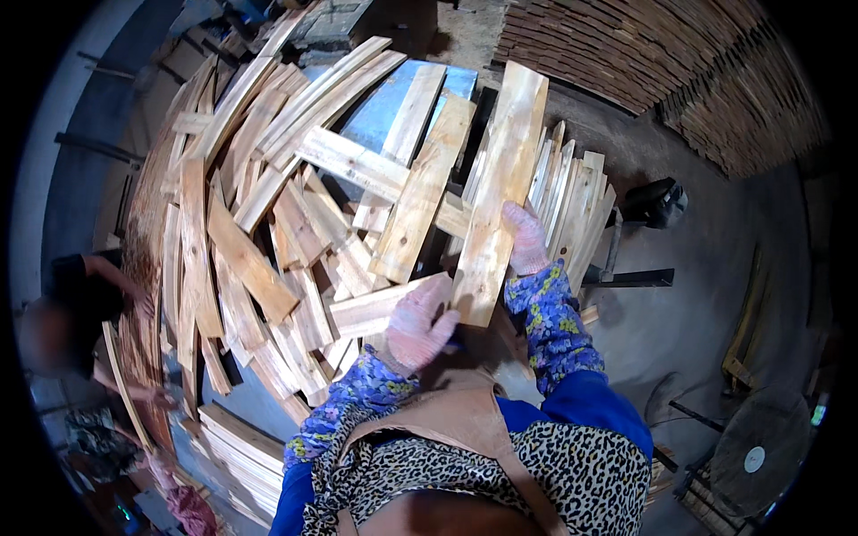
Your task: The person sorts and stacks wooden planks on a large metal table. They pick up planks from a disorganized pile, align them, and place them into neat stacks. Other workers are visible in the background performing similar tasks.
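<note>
My right hand point(526, 239), in a pale pink glove, is closed on the right edge of a long wooden plank point(500, 179). The plank is tilted up and away from me. By its lower left edge is my left hand point(418, 323), gloved alike, with fingers and thumb apart; whether the thumb touches the plank I cannot tell. Just left of the held plank, a knotty board point(424, 192) lies across other boards. Below my left hand's fingers a paler board point(375, 308) sticks out of the heap.
A jumbled heap of boards point(259, 259) covers the blue table point(368, 114). Upright boards point(581, 201) stand in a row at the right. Tall stacks of thin wood point(626, 45) rise behind. At left, another person's arm point(121, 277) reaches toward the heap. A round disc point(760, 451) stands lower right.
</note>
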`<state>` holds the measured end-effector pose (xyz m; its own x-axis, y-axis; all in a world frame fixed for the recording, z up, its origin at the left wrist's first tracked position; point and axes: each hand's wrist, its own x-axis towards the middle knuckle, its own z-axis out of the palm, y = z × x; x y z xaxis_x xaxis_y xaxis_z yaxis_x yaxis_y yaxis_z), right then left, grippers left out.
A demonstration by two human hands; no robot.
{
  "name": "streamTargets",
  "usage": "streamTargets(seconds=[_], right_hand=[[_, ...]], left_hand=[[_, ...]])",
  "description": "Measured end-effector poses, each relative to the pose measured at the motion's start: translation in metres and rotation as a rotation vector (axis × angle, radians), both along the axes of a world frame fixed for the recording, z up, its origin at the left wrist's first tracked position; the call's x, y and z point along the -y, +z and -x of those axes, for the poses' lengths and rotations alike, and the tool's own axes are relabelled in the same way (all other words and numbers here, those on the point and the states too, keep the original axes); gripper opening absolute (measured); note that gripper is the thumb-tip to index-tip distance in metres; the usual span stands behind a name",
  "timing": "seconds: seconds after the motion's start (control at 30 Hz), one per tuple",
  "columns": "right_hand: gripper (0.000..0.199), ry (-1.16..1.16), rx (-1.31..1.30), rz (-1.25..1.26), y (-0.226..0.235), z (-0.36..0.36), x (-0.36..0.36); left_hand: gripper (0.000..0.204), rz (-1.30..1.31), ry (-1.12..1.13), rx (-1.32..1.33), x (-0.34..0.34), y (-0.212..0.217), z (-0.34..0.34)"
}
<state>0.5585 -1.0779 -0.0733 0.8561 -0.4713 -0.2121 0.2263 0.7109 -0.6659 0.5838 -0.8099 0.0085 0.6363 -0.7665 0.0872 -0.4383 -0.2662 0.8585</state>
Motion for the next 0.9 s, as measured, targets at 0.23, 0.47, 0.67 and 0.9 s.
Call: streamTargets(seconds=[0.23,0.47,0.67,0.9], right_hand=[[0.054,0.134,-0.045,-0.131,0.019,-0.018,-0.013],[0.056,-0.105,-0.341,0.029,0.047,-0.037,0.015],[0.047,0.017,-0.179,0.447,0.067,-0.052,-0.033],[0.047,0.519,-0.154,0.876,0.061,-0.074,-0.124]], left_hand=[[0.036,0.034,0.358,-0.055,-0.075,-0.032,0.016],[0.04,0.141,0.596,-0.415,-0.12,-0.07,0.046],[0.084,-0.023,0.312,-0.139,-0.076,0.02,0.015],[0.079,0.479,0.338,-1.102,-0.132,-0.011,-0.018]])
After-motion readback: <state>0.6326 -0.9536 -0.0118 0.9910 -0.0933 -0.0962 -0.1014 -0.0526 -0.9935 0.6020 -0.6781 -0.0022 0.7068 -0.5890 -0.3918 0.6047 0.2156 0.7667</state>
